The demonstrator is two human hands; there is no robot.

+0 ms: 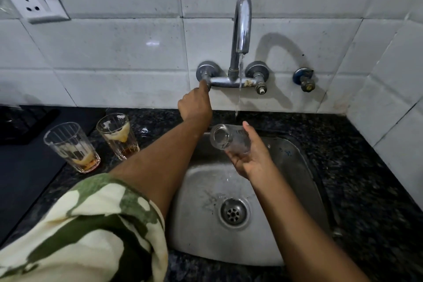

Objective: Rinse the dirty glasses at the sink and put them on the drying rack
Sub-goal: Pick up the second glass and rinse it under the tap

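Note:
My right hand (249, 155) holds a clear glass (229, 138) on its side over the steel sink (297, 167), its mouth turned left, just below a thin stream of water from the chrome tap (241, 27). My left hand (195, 105) reaches up and grips the tap's left handle (206, 73). Two dirty glasses stand upright on the dark counter to the left of the sink: one nearer the wall (117, 135) and one further left (72, 146), both with brown dregs and foam marks.
A black mat or tray (27, 167) lies at the far left on the granite counter (366, 178). A wall socket (36, 0) sits at the upper left. A second valve (304, 79) sticks out of the tiled wall right of the tap. The drain (233, 213) is uncovered.

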